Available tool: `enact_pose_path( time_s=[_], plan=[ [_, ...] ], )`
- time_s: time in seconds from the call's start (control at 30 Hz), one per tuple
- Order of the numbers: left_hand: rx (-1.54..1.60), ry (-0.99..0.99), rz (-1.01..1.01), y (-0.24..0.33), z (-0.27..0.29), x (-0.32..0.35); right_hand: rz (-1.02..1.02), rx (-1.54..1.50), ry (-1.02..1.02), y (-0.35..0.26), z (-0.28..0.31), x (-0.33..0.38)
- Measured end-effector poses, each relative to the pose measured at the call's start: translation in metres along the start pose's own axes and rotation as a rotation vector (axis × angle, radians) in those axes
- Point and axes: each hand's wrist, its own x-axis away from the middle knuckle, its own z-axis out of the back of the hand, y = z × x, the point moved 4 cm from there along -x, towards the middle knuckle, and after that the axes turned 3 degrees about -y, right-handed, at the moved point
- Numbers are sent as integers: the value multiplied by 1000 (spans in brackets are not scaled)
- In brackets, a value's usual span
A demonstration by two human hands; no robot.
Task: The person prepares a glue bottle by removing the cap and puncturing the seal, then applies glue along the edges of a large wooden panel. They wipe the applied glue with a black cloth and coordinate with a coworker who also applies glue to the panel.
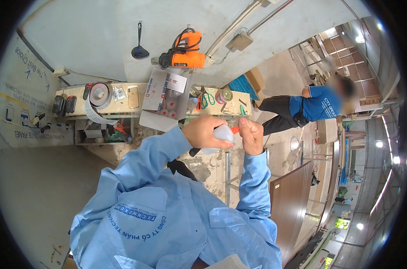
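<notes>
In front of my chest I hold a whitish translucent plastic bottle (223, 133), tilted with its red tip to the right. My left hand (201, 131) is wrapped round the bottle's body. My right hand (251, 138) is closed at the red cap (235, 130), its thumb pointing up and away. The fingers hide part of that cap. Just beyond my left hand, an open carton (155, 121) on the workbench holds several bottles (170, 107) with red tops.
On the bench (140, 88) lie a tape roll (100, 96), a phone (133, 97), green-handled scissors (207, 99) and a round tin (223, 95). An orange power tool (187, 60) is at the wall. Right of the bench stands a person (317, 102); a brown panel (290, 190) is nearer.
</notes>
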Motion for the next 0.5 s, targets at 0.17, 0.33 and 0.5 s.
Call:
enact_pose_path(
  time_s=[0.17,0.33,0.5],
  plan=[
    [318,-103,19,-41,-3,0,37,-262,90,-6,40,-10],
    [97,252,-34,-50,3,10,0,534,170,65,42,17],
    [18,308,24,-32,16,14,-701,-154,49,122,36,57]
  ],
)
